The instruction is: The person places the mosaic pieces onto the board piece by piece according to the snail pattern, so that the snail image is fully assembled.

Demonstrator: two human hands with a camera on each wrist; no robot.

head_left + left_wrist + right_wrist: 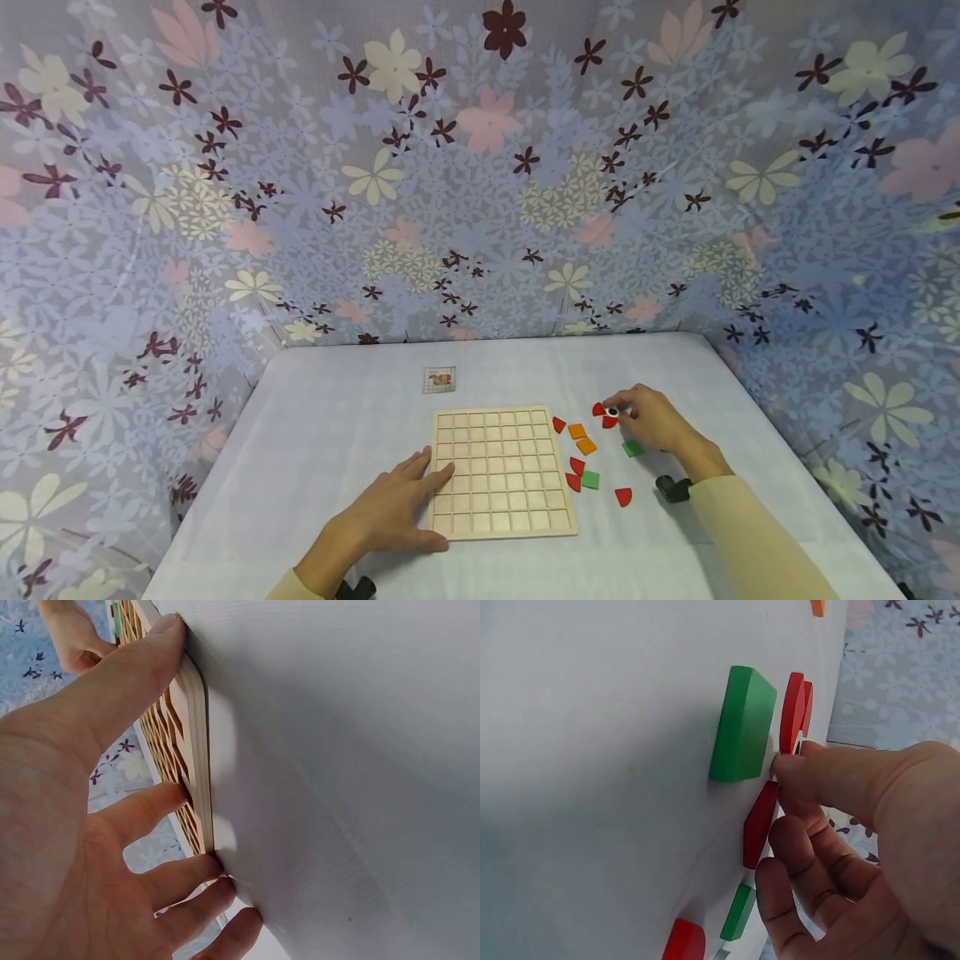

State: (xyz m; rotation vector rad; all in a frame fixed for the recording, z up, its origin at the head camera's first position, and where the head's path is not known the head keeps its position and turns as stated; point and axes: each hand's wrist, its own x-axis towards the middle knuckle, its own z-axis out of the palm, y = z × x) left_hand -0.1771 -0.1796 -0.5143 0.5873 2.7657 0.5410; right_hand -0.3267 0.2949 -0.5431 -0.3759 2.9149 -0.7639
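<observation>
A wooden grid board [498,475] lies flat on the white-covered table. Along its left side rests my left hand [386,508], fingers spread, with the thumb touching the near corner and the index fingertip over the rim. To the right of the board, my right hand [658,423] pinches a small white piece with a black dot [612,412] between thumb and fingers; in the right wrist view the fingertips mostly hide it. Red quarter-round pieces [609,423] lie right beside those fingertips. A green block [742,727] stands close to the thumb in the right wrist view.
Between board and right hand lie two orange squares [587,446], a green square [591,480] and more red quarter-rounds [623,497]. Behind the board is a small picture card [438,380] with a gridded drawing. Flowered cloth [480,208] hangs around the table's back and sides.
</observation>
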